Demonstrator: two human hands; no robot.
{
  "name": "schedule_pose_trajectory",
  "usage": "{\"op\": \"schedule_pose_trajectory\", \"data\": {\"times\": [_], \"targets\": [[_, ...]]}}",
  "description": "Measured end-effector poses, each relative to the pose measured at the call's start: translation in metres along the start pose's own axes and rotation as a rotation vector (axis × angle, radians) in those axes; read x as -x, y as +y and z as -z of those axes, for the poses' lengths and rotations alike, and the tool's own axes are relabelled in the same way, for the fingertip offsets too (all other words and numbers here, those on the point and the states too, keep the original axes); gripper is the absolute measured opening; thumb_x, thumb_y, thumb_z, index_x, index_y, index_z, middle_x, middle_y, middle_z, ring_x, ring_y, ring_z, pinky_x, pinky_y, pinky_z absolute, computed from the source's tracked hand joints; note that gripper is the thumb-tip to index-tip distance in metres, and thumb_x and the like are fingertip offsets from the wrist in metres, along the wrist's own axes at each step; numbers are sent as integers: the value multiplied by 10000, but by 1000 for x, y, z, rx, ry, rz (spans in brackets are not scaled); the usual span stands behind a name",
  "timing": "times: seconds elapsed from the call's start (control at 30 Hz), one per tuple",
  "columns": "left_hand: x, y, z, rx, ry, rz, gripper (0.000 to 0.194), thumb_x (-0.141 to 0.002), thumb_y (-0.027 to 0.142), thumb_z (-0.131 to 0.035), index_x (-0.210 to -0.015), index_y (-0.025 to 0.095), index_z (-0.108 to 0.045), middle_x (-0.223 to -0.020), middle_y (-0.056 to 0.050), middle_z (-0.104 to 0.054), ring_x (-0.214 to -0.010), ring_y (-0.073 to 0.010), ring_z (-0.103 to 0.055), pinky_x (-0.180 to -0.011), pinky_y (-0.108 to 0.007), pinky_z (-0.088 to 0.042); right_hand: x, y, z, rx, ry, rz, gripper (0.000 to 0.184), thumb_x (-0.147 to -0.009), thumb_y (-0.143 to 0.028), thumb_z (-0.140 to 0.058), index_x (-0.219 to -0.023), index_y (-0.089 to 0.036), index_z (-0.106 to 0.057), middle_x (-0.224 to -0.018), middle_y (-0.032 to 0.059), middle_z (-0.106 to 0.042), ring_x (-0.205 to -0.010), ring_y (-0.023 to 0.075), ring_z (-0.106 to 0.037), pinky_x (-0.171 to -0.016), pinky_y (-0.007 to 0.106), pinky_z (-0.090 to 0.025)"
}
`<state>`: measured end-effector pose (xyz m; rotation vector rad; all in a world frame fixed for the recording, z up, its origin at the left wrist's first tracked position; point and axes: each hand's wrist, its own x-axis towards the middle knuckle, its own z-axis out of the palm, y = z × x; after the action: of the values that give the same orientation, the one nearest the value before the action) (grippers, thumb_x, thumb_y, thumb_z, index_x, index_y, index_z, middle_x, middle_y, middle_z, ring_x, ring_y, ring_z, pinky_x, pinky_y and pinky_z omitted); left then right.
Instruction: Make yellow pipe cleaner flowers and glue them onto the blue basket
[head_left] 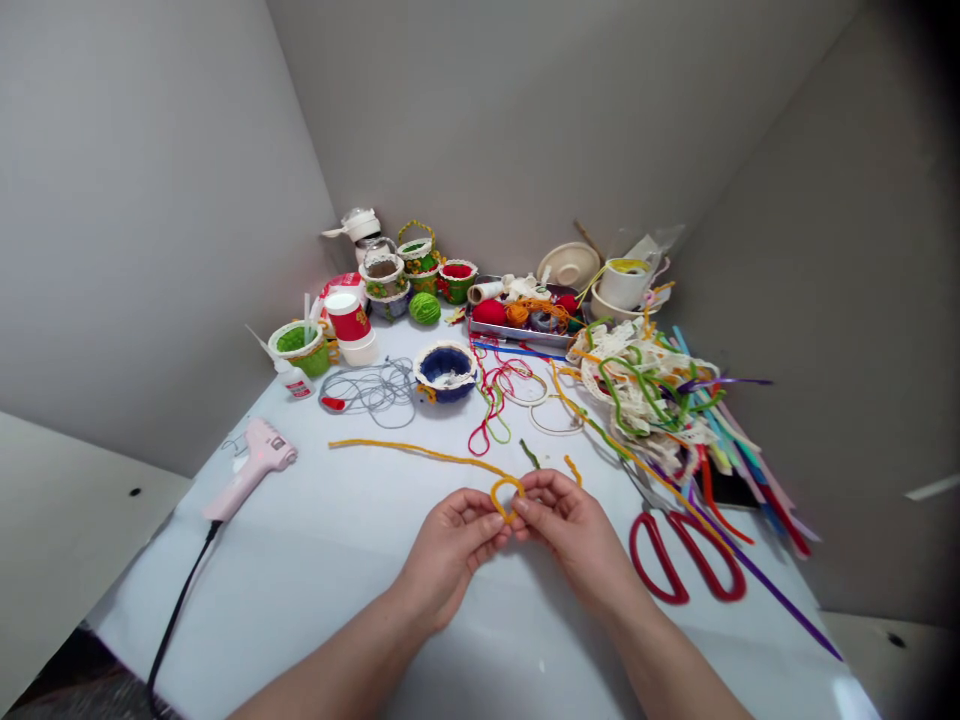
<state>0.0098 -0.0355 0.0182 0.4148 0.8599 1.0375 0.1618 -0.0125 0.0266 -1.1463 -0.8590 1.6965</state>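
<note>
Both hands meet near the front middle of the table around a yellow pipe cleaner [420, 451], bent at one end into a small loop. My left hand [460, 545] pinches the loop's left and lower side between thumb and fingers. On its right side, my right hand [568, 525] pinches the loop the same way. The long free end of the pipe cleaner stretches out to the left. Just beyond my right hand lie a short green piece [529, 454] and a short yellow piece [574, 470]. Red-handled scissors [660, 560] rest to the right, their blades partly covered.
A pink glue gun [251, 468] with a black cord lies left. Farther back are a blue basket [445, 372], grey cord [367, 390], a glue bottle [292, 380], small decorated baskets [382, 277] and a yarn tray [525, 335]. Lace and pipe cleaners [645, 385] heap up on the right.
</note>
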Motion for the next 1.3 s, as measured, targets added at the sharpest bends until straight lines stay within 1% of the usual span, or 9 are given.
{"op": "schedule_pose_trajectory", "data": {"times": [0.23,0.37,0.53,0.67,0.8,0.9,1.07,1.17,1.3], "targets": [[-1,0,2,-37,12,-6,219,-732,161,-745,-890,143,-594,-809,-44,-695,-735,-120,-659,-684,-213,-463,1,3,0,29,-15,-2,305,-706,-322,-786,-887,-174,-590,-731,-9,-653,-600,108,-634,-610,244,-521],[0,0,-2,-84,58,-14,221,-710,197,-762,-841,145,-590,-750,-44,-705,-702,-130,-661,-676,-229,-473,2,2,-2,37,-4,2,320,-692,-330,-792,-877,-177,-579,-723,-12,-650,-595,114,-639,-610,249,-526],[-3,-2,-4,-229,169,-82,179,-673,237,-768,-742,126,-646,-695,-63,-717,-659,-150,-655,-646,-255,-491,1,2,-8,82,79,39,375,-624,-376,-821,-839,-177,-586,-727,-9,-639,-581,130,-644,-603,272,-533],[-3,-3,-3,-276,188,-87,164,-660,250,-768,-723,115,-698,-712,-73,-725,-660,-145,-643,-651,-253,-492,0,9,-11,104,127,88,353,-625,-393,-814,-784,-180,-581,-671,-21,-612,-561,122,-609,-576,256,-505],[-2,-2,-4,-290,186,-71,171,-666,260,-764,-702,112,-687,-649,-49,-689,-600,-117,-602,-599,-229,-465,0,15,-12,140,177,135,314,-637,-376,-810,-760,-184,-593,-672,-21,-599,-594,120,-569,-584,246,-473],[0,0,-6,-250,182,-18,208,-660,267,-774,-699,125,-627,-636,-34,-669,-582,-110,-592,-582,-222,-456,2,17,-11,160,217,161,285,-650,-361,-802,-771,-191,-609,-693,-16,-595,-636,131,-554,-607,251,-461],[1,4,-8,-36,119,122,280,-646,246,-803,-735,147,-557,-701,-41,-678,-609,-88,-601,-602,-193,-460,2,19,-11,141,244,184,264,-666,-343,-794,-788,-193,-614,-731,1,-594,-700,152,-556,-658,273,-469],[1,6,-8,56,117,142,271,-640,190,-807,-725,145,-554,-691,-18,-649,-610,-67,-589,-604,-167,-458,2,22,-12,101,238,179,269,-670,-336,-794,-811,-199,-611,-746,-4,-596,-709,148,-557,-671,274,-469],[0,5,-7,101,128,132,240,-636,154,-807,-718,129,-583,-691,2,-610,-616,-52,-572,-600,-149,-455,4,23,-14,99,215,174,274,-691,-341,-782,-856,-213,-605,-749,-10,-605,-715,146,-568,-689,277,-474]]}}
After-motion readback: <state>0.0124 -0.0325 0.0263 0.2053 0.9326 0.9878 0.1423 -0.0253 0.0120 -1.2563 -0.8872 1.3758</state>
